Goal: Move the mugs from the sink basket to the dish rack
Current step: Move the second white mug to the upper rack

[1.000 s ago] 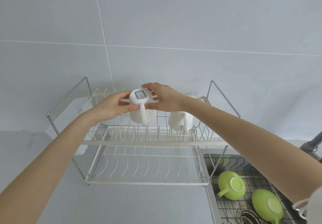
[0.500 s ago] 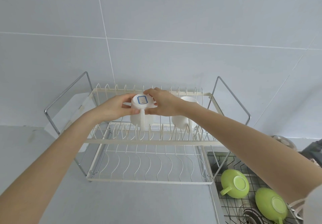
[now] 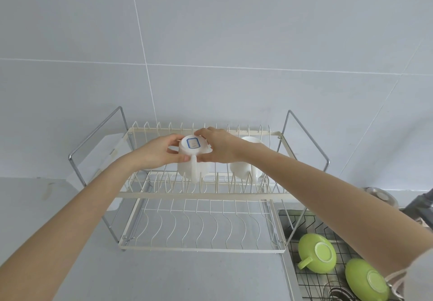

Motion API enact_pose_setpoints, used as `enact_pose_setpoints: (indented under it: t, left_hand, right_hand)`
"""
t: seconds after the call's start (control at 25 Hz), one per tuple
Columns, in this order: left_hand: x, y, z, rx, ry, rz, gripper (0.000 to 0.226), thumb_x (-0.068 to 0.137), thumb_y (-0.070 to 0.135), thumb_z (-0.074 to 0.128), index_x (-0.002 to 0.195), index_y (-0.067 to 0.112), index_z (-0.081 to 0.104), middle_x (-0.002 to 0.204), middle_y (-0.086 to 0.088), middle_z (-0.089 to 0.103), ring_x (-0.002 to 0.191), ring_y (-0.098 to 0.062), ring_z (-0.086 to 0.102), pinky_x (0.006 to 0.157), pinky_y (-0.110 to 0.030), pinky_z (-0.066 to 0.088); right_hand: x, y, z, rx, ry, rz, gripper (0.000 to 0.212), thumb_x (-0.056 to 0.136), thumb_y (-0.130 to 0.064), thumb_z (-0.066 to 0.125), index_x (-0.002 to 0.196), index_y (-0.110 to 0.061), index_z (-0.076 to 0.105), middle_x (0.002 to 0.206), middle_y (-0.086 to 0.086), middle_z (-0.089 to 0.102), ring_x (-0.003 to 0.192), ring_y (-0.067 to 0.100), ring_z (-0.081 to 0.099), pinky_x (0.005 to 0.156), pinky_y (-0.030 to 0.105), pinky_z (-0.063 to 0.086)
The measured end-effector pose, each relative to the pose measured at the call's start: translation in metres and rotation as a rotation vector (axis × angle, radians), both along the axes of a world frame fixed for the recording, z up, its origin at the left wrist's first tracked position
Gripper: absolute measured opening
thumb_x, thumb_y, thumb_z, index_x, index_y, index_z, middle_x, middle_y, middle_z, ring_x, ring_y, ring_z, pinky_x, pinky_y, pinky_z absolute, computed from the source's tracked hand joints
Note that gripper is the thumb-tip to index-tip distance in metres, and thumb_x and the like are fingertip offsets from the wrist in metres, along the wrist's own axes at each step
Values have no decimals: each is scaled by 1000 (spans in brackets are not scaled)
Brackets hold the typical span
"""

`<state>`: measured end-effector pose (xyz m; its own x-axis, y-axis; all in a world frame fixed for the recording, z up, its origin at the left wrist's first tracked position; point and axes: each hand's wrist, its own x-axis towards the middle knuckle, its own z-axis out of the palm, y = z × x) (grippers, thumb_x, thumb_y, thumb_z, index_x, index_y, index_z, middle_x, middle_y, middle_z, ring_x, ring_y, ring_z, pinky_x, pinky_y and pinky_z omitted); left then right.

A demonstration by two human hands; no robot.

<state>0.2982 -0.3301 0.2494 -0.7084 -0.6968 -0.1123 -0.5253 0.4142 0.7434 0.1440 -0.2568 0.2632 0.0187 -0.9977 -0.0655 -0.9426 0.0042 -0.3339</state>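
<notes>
A white mug (image 3: 190, 157) with a blue sticker on its base is upside down on the upper tier of the cream wire dish rack (image 3: 196, 195), handle toward me. My left hand (image 3: 159, 152) grips its left side and my right hand (image 3: 222, 147) its right side. A second white mug (image 3: 246, 162) stands upside down on the same tier to the right, partly behind my right forearm. Two green mugs (image 3: 317, 256) (image 3: 365, 282) lie upside down in the wire sink basket (image 3: 307, 284) at the lower right.
The rack's lower tier (image 3: 199, 228) holds nothing. Chrome end frames (image 3: 98, 141) rise at both ends of the rack. A grey tiled wall stands right behind it. A grey countertop (image 3: 164, 275) lies in front. A faucet part (image 3: 419, 201) shows at the right edge.
Both hands have lowered the stickered white mug onto the rack's upper tier. The camera view has tilted, so the rack sits lower in the frame.
</notes>
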Motion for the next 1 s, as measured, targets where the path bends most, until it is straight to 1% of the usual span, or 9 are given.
enact_pose_setpoints:
  t: [0.12,0.2,0.28,0.36,0.44,0.52,0.68,0.84,1.0]
  left_hand:
    - [-1,3,5,-19,-80,8,61,83,16,63,137,16,34,140,-6,47,110,-23,57,93,-25,37]
    - [1,5,12,-57,-135,35,69,85,21,61,142,15,24,144,-5,42,120,-24,52,100,-29,36]
    - [3,12,24,-173,-177,63,64,87,26,56,142,15,24,145,-7,40,126,-25,48,105,-32,34]
    - [3,24,38,-335,-244,80,60,90,30,51,142,14,26,147,-8,39,132,-25,41,108,-32,31]
    - [1,44,54,-495,-326,88,60,91,34,48,142,15,24,150,-6,34,137,-24,34,112,-37,30]
    - [-3,68,69,-617,-376,106,59,91,37,44,143,18,23,152,-2,29,138,-23,31,111,-41,31]
    - [-20,121,85,-798,-376,92,58,92,38,41,143,17,21,154,0,25,139,-21,28,109,-39,31]
    - [-46,160,85,-793,-371,31,63,91,37,42,145,18,16,157,-3,14,143,-20,17,114,-39,25]
    - [-83,194,84,-807,-367,-34,64,92,39,40,145,16,14,156,-6,16,143,-22,17,115,-40,25]
  right_hand:
    - [-1,4,4,36,71,13,69,89,-31,56,144,-10,20,141,13,39,130,29,38,100,33,35]
    - [-3,9,10,49,120,19,70,92,-32,52,146,-9,14,145,14,35,133,29,35,104,34,33]
    - [-7,18,20,34,156,21,69,93,-32,49,147,-11,11,147,13,32,135,29,33,106,36,32]
    - [-12,31,31,14,194,23,67,94,-32,47,147,-14,12,148,11,31,135,28,33,106,36,32]
    - [-16,49,41,-12,243,26,64,94,-32,46,147,-15,14,151,9,29,137,27,31,109,36,29]
    - [-22,70,51,-45,298,29,63,94,-33,45,147,-15,16,152,8,28,139,26,28,112,35,26]
    - [-39,122,63,-136,341,-14,63,94,-36,45,147,-15,18,154,7,25,143,24,21,116,34,17]
    - [-67,173,70,-175,352,-70,65,93,-36,47,147,-15,18,155,8,24,144,24,16,117,33,13]
    - [-102,212,69,-142,368,-136,69,92,-38,48,148,-17,14,158,7,14,146,24,8,119,35,9]
